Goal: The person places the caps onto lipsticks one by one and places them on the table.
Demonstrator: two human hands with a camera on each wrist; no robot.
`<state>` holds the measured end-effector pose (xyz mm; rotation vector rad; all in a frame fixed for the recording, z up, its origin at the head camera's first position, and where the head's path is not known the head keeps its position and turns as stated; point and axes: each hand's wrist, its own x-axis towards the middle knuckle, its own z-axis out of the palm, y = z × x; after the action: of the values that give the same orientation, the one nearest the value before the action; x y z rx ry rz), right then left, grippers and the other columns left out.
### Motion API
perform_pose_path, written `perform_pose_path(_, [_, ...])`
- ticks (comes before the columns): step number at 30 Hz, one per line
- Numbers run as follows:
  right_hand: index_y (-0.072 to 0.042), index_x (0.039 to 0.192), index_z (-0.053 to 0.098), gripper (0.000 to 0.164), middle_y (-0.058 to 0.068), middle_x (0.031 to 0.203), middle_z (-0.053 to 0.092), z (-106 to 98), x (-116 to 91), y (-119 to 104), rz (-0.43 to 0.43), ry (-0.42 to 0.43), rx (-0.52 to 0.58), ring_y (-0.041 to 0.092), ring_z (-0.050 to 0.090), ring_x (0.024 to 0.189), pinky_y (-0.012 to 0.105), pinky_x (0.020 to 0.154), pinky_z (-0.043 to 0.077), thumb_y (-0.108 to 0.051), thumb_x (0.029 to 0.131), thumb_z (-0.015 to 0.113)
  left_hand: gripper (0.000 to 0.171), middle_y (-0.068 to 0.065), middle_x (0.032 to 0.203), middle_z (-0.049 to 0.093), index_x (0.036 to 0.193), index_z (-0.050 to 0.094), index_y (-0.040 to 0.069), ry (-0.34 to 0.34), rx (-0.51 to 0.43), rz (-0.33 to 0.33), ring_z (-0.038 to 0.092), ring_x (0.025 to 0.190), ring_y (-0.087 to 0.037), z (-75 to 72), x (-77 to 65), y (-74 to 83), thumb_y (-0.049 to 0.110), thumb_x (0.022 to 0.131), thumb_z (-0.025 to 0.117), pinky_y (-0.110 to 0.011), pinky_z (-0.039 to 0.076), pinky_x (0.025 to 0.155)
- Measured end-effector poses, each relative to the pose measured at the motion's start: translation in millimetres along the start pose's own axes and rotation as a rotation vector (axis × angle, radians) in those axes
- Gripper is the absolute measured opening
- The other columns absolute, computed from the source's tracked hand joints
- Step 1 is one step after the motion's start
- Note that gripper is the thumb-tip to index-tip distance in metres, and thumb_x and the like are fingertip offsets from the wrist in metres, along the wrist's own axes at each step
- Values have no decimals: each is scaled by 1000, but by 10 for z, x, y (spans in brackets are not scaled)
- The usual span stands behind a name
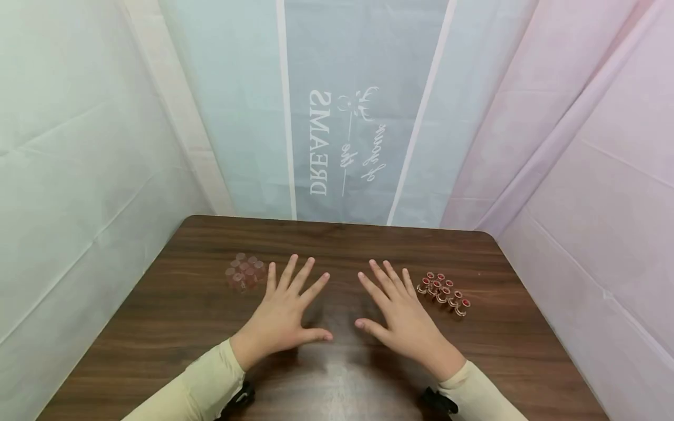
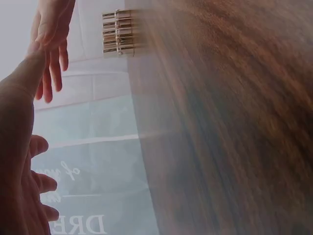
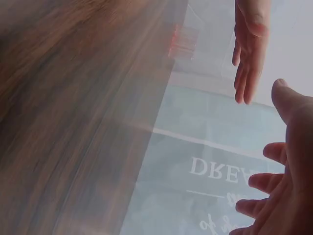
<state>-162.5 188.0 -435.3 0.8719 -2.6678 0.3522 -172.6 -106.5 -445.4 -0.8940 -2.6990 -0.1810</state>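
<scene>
Both hands hover over a dark wooden table with fingers spread and nothing held. My left hand (image 1: 281,318) is nearest to a cluster of small clear, pinkish cylindrical pieces (image 1: 244,272), just left of its fingertips. Close to a group of small gold tubes with red tops (image 1: 444,292) is my right hand (image 1: 408,324), which does not touch them. The gold tubes (image 2: 117,32) stand upright in rows in the left wrist view. In the right wrist view the clear pieces (image 3: 183,42) show as a blurred reddish block. What exactly either set is cannot be told.
The brown wood-grain table (image 1: 337,374) ends at a rounded far edge. Behind it hangs a blue-grey cloth (image 1: 363,58) with white stripes and mirrored lettering. Pale fabric walls (image 1: 79,146) enclose both sides. A dark strap (image 1: 439,401) sits at the right wrist.
</scene>
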Motion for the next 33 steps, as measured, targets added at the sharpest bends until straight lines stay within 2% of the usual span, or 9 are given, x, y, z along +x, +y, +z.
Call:
perform_pose_path(4, [-23,162,31,83,4,171,19,-56,-23,88,-22,68,15,34,20,156,56,125,9,-61,96,62,107,-11,172,12,164,24,29,66,-32,-15,2,157,-42,-26,-21,-64,86,80,57,-76,10,115])
perform_pose_path(8, [-24,161,33,82,5,168,27,-103,-75,166,-20,114,13,34,26,154,51,126,12,-57,95,67,100,-11,170,21,161,33,25,87,-63,-30,9,157,-41,-60,-69,-124,75,82,69,-75,15,115])
perform_pose_path(15, [-20,157,42,81,5,163,37,-195,-243,297,51,179,19,33,33,151,51,125,19,-45,89,78,92,-9,167,29,159,39,23,100,-125,-29,18,156,-37,-95,-132,-190,67,85,72,-71,20,116])
perform_pose_path(22, [-13,151,50,80,10,155,48,-273,-372,443,101,262,30,35,45,141,57,116,32,-35,83,86,84,-9,160,40,151,50,16,199,-201,-46,30,152,-35,-143,-220,-309,54,83,82,-66,28,115])
perform_pose_path(27, [-9,146,55,79,13,149,54,-324,-443,572,118,319,50,37,49,137,60,108,36,-27,77,90,77,-10,154,47,144,56,14,257,-245,-96,37,147,-36,-180,-255,-391,47,81,86,-62,33,113])
perform_pose_path(33, [-8,143,57,75,17,144,56,-345,-582,692,185,357,57,39,52,131,60,102,39,-19,77,91,66,-16,144,56,135,61,9,328,-275,-151,47,135,-39,-267,-283,-673,31,80,90,-66,37,105])
